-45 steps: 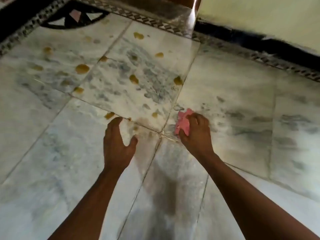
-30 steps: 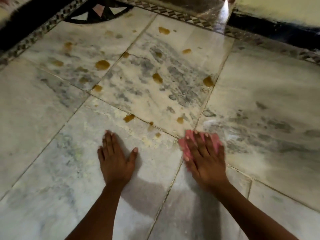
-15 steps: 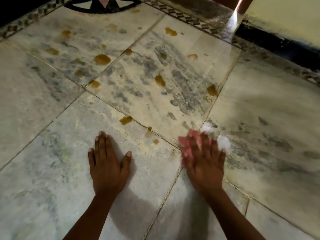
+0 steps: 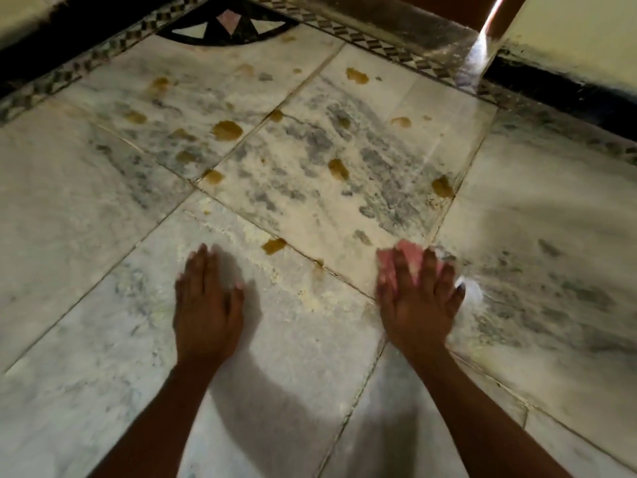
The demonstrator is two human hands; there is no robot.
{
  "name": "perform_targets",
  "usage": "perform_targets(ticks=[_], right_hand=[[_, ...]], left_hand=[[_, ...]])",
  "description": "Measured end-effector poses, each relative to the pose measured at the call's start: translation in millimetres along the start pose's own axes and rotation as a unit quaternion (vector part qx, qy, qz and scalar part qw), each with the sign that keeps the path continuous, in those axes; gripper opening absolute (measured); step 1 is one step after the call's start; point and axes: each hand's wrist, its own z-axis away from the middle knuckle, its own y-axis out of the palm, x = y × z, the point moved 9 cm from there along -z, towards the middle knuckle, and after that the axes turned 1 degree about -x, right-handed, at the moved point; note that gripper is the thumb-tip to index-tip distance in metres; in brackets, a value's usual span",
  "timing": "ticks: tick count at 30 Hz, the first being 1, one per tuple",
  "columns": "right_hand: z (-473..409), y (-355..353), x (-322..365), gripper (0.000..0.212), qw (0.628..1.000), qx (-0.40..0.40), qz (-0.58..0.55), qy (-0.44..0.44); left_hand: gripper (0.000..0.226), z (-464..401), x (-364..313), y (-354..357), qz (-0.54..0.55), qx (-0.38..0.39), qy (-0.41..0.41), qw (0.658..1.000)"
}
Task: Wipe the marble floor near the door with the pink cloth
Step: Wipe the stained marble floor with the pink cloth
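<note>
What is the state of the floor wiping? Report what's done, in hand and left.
Done: little that shows; the slab under the left hand has paler marble with crumbly residue. In hand: the right hand presses the pink cloth flat, fingers spread, at the slab joint. Left: brown spots dot the marble floor toward the patterned border, and the nearest brown spot lies between the hands.

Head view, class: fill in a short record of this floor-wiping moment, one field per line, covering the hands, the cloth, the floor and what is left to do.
left hand: flat on the floor, fingers straight, holding nothing
right hand: spread flat, pressing the cloth down
cloth: pink, mostly hidden under the fingers, at a tile joint
floor: pale marble tiles with grey smears and powdery residue
stains: yellow-brown spots ahead of both hands, not yet wiped
border: patterned strip at the far edge
</note>
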Motion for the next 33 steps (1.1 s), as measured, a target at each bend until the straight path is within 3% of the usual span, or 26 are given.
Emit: perform_targets(ticks=[2, 5, 8, 10, 12, 15, 17, 19, 22, 24, 26, 29, 31, 33], right_hand=[[-24, 7, 45, 0.073, 0.999, -0.013, -0.022, 0.031], [10, 19, 110, 0.065, 0.989, 0.017, -0.013, -0.149], [77, 13, 84, 0.064, 0.959, 0.034, 0.028, -0.279], [72, 8, 43, 0.069, 0.968, 0.037, 0.047, -0.244], [34, 5, 16, 0.074, 0.989, 0.017, 0.054, -0.136], [-32, 14, 48, 0.076, 1.000, -0.008, 0.007, 0.005], [-47, 23, 106, 0.076, 0.999, 0.029, -0.006, -0.031], [-22, 30, 156, 0.073, 0.983, 0.060, 0.023, -0.170], [27, 22, 155, 0.065, 0.956, 0.102, 0.023, -0.275], [13, 17, 134, 0.063, 0.968, 0.098, 0.017, -0.231], [-23, 17, 122, 0.065, 0.991, 0.061, 0.007, -0.119], [-65, 32, 164, 0.070, 0.999, 0.028, -0.031, -0.012], [-57, 35, 204, 0.066, 0.997, 0.037, -0.030, -0.057], [-24, 34, 217, 0.061, 0.985, 0.050, -0.007, -0.165]], left_hand=[[0.071, -15, 27, -8, -0.025, -0.029, -0.018, 0.999], [0.071, -17, 48, -10, -0.015, -0.047, -0.066, 0.997], [0.067, -18, 40, -8, -0.024, -0.042, -0.058, 0.997], [0.065, -22, 40, -11, -0.024, -0.038, -0.066, 0.997], [0.063, -24, 43, -10, -0.023, -0.034, -0.071, 0.997], [0.060, -22, 50, -8, -0.012, -0.047, -0.089, 0.995], [0.059, -22, 50, -8, -0.008, -0.053, -0.094, 0.994], [0.058, -23, 49, -11, -0.019, -0.058, -0.097, 0.993], [0.058, -24, 48, -13, -0.028, -0.045, -0.108, 0.993], [0.058, -24, 50, -13, -0.032, -0.041, -0.115, 0.992], [0.058, -24, 50, -12, -0.032, -0.038, -0.111, 0.993], [0.060, -23, 55, -5, -0.037, -0.040, -0.114, 0.992], [0.060, -22, 57, -4, -0.042, -0.033, -0.116, 0.992], [0.061, -24, 54, -7, -0.039, -0.032, -0.117, 0.992]])
